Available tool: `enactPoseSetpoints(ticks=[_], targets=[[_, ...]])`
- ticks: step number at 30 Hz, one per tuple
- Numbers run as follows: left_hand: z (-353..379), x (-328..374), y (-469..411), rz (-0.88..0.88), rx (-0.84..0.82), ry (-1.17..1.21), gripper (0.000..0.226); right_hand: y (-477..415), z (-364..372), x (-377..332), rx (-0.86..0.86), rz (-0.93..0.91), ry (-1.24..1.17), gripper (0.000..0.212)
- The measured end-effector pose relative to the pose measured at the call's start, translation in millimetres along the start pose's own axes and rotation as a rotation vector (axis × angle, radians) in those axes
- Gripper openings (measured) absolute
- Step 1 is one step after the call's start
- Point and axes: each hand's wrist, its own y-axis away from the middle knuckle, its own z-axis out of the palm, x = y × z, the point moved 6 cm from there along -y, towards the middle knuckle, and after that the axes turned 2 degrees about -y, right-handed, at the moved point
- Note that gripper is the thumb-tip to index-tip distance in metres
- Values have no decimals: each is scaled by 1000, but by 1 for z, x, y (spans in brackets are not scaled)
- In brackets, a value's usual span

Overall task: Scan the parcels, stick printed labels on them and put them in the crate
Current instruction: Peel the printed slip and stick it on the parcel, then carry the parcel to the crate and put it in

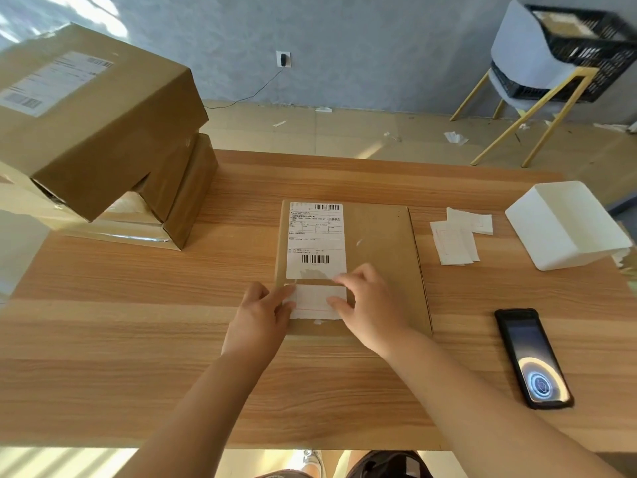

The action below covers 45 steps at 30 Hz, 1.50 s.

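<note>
Flat parcel (379, 257) lies at the middle of the table (138, 339), directly in front of the person. A printed shipping label (316, 239) with two barcodes is stuck on its left half.

A small white label (315, 301) sits just below the shipping label, on the near left part of the parcel. Both hands are on it.

Left hand (260, 315): forefinger stretched out straight with its tip on the label's upper left corner, thumb lying against the left edge, remaining fingers curled under. It grips nothing.

Right hand (370, 305): fingers spread and only gently bent. The forefinger tip is at the upper right corner and the thumb rests on the right side of the label. It presses rather than grips. Whether any edge of the label is still lifted off the cardboard cannot be told.

A stack of boxes (103, 115) stands at the far left of the table, the top one bearing its own label. Loose paper slips (455, 236) and a white box (565, 225) lie to the right of the parcel, and a phone (532, 357) lies nearer on the right with its screen lit.

The black crate (593, 43) rests on a chair (524, 56) beyond the table's far right corner, well apart from the parcel.
</note>
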Motion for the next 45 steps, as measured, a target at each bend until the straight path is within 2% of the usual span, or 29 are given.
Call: enactPoseSetpoints(ticks=[3,9,13,17,20,22,24,28,31,36,40,45], targets=[[0,-4,0,24,-11,16,35,3,14,-6,-11,-96,85,42],[0,-10,-3,50,-42,55,39,11,11,8,82,-56,187,39],[0,-13,-4,50,-44,92,38,18,1,26,85,5,188,35],[-1,-22,-6,-16,-79,179,32,23,-8,37,76,42,177,35],[-6,-30,-9,-112,-57,246,21,21,-28,51,165,80,118,29],[-9,-32,-13,-196,-30,244,16,18,-41,65,207,180,71,31],[-9,-32,-18,-252,-28,239,23,14,-51,81,226,308,-12,39],[2,-27,-32,-353,-85,276,46,2,-53,99,98,502,-160,66],[11,-22,-37,-407,-159,318,50,-5,-45,109,-49,580,-292,77],[20,-18,-23,-418,-198,335,41,-5,-41,120,-124,537,-361,58],[22,-4,7,-444,-155,394,35,0,-44,130,-153,494,-357,55],[12,-2,58,-511,-36,416,37,3,-53,120,-171,404,-241,66]])
